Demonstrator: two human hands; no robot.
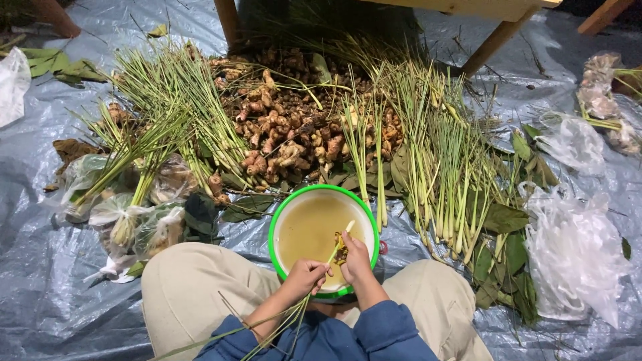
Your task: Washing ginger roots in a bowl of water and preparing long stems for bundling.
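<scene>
A green-rimmed basin [277, 224] of murky yellowish water sits on the tarp between my knees. Over its near side, my left hand [305, 276] grips a lemongrass stalk [340, 241] whose pale end points up over the water; its long green leaves trail back past my arm. My right hand [355, 257] holds the same stalk together with small pieces of root, fingers closed just above the water. A pile of brown roots [287, 127] lies beyond the basin.
Loose lemongrass stalks [441, 160] spread right of the basin and bundles [154, 127] lie left. Filled plastic bags [134, 220] sit at left, empty ones [575, 247] at right. Green leaves [505, 220] litter the grey tarp [40, 281]. Wooden legs [495, 40] stand behind.
</scene>
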